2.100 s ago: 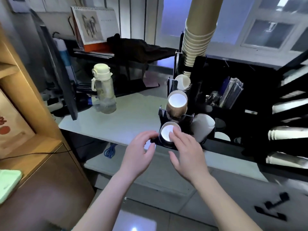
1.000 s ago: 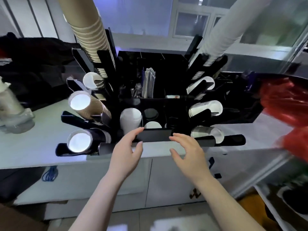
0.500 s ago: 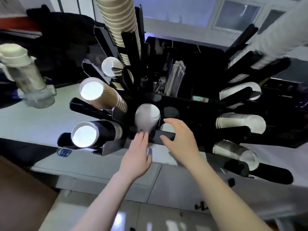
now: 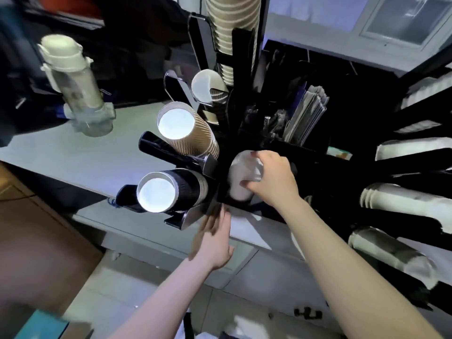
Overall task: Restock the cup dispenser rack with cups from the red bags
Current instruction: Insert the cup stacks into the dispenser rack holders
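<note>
The black cup dispenser rack (image 4: 247, 69) stands on the grey counter (image 4: 80, 155). On its left side it holds a tall tan cup stack (image 4: 232, 33), a brown ribbed cup stack (image 4: 188, 133) and a black cup stack (image 4: 171, 189). White cup stacks (image 4: 403, 201) lie in its right slots. My right hand (image 4: 271, 177) grips a white cup stack (image 4: 241, 177) at the rack's middle front. My left hand (image 4: 215, 238), fingers straight, hovers just below the rack's front edge and holds nothing. No red bag is in view.
A clear water bottle with a cream lid (image 4: 75, 86) stands on the counter to the left. Paper sleeves (image 4: 305, 113) and dark cutlery fill the rack's centre bins. A brown cabinet (image 4: 36, 236) sits at lower left, and white cupboard doors (image 4: 244, 265) lie below the counter.
The view has swung from the rack's left side to its front and closer in. My right hand has reached forward and closed round the white cup stack; my left hand has dropped below the rack's edge.
</note>
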{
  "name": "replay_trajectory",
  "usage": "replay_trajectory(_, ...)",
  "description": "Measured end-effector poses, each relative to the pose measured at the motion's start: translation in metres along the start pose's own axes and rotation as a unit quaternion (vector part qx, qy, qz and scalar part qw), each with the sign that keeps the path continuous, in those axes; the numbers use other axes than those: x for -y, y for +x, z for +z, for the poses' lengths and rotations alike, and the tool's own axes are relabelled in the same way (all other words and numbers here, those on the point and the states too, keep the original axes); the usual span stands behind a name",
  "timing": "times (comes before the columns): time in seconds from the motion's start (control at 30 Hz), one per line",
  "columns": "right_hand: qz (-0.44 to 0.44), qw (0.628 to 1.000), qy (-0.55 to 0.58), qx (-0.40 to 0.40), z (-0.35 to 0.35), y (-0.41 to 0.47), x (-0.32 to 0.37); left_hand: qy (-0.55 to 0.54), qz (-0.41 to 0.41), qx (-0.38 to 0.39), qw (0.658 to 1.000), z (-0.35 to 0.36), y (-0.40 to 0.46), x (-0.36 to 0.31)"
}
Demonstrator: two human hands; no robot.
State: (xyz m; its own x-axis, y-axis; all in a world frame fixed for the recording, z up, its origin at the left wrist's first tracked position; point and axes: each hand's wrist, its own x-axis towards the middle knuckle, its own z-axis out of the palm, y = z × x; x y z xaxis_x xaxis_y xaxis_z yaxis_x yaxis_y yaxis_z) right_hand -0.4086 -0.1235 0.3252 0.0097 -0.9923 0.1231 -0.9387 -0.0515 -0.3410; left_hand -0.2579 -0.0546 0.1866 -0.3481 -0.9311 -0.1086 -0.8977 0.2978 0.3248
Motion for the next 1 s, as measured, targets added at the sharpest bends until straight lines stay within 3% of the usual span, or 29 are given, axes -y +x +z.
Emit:
replay_trajectory(0.13,-0.006,0.998,-0.057,0.034,0.008,0.005,0.001,0.025,0.017,0.003,1.000,-0.001,0.001,0.003)
replay_trajectory(0.47,-0.008,0.998,-0.056,0.030,0.001,0.012,0.005,0.036,0.024,0.034,0.998,-0.006,0.002,0.004)
replay_trajectory(0.73,-0.016,0.998,0.053,-0.023,-0.008,0.003,-0.001,0.041,0.031,0.034,0.998,-0.010,0.002,0.004)
replay_trajectory(0.87,-0.018,0.984,0.166,-0.059,-0.014,-0.007,-0.001,0.038,0.030,0.032,0.998,-0.011,0.001,0.004)
replay_trajectory(1.0,0.002,0.972,0.206,-0.113,-0.022,-0.018,-0.010,0.047,0.030,0.032,0.998,-0.010,0.001,0.004)
